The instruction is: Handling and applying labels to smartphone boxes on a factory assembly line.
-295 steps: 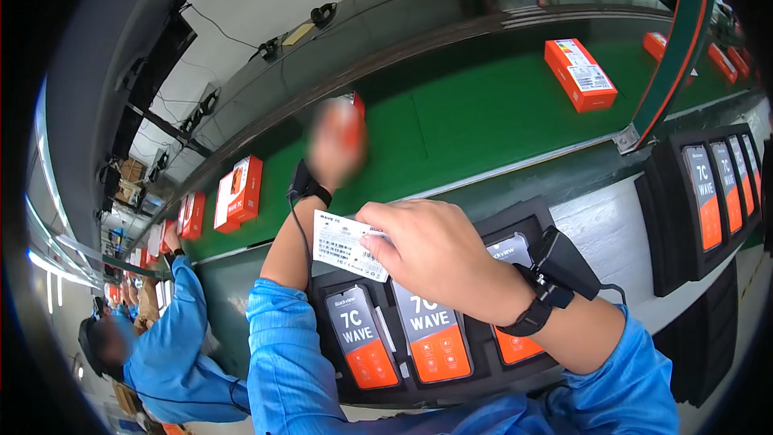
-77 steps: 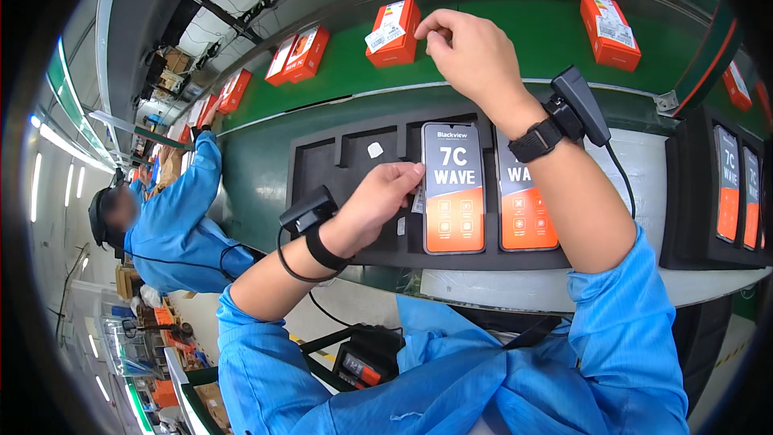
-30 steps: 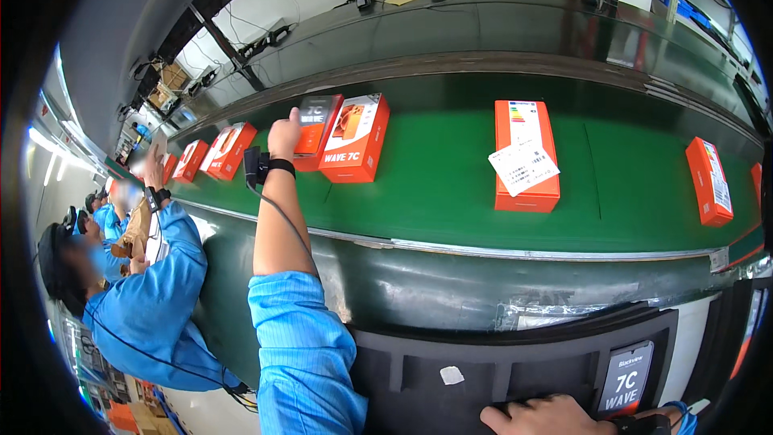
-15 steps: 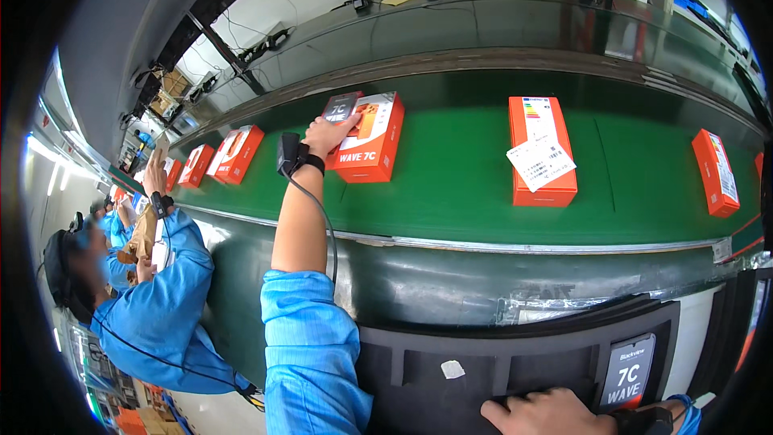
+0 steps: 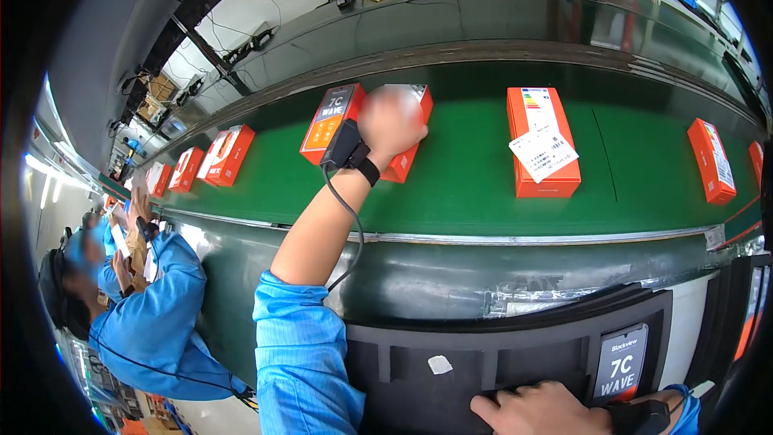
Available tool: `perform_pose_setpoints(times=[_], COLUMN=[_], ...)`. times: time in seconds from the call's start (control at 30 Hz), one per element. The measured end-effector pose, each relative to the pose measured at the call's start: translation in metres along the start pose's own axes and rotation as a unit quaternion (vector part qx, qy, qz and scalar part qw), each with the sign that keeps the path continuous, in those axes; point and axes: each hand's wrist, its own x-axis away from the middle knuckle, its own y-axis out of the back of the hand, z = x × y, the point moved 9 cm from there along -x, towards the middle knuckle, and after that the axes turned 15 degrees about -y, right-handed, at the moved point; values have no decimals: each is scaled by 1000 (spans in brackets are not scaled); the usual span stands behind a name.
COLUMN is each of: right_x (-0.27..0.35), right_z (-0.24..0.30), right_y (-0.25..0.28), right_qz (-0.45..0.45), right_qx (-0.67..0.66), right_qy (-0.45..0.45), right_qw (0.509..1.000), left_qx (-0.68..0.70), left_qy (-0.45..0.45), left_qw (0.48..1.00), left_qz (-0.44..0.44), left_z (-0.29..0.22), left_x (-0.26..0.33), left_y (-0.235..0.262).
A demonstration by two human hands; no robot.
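Note:
My left hand (image 5: 393, 122), smeared by motion, reaches over the green conveyor belt (image 5: 467, 169) and grips an orange phone box (image 5: 399, 167) from above. Its fingers show at the box's right side. Close on its left lies another orange phone box with a dark top (image 5: 332, 117). At the lower right, my right hand (image 5: 535, 412) rests on a black foam tray (image 5: 467, 334), its fingers curled over a ledge and partly hidden. A dark phone package (image 5: 621, 364) with an orange lower end sits in the tray's right slot, beside that hand.
An orange box with a loose white label (image 5: 543, 149) lies further right on the belt, and another orange box (image 5: 714, 161) beyond it. Several more boxes (image 5: 227, 155) line the belt's left part. A co-worker in a blue sleeve (image 5: 157, 314) works at my left.
My left hand has moved right, onto the right-hand box of the pair. The two boxes now lie further apart, and the dark-topped one shows more fully. The right hand stays on the tray.

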Motion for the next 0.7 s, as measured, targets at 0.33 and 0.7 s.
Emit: perform_pose_setpoints(times=[0.33, 0.7], right_x=[-15, -31], right_z=[15, 30], right_y=[-1, -4], right_qz=[-3, -9], right_qx=[41, 20], right_qy=[-18, -17], right_qw=[999, 1000], left_qx=[-44, 119], left_qy=[-11, -32], left_qw=[984, 992], left_qz=[-174, 2], left_z=[111, 164], left_x=[-21, -38], left_y=[93, 23])
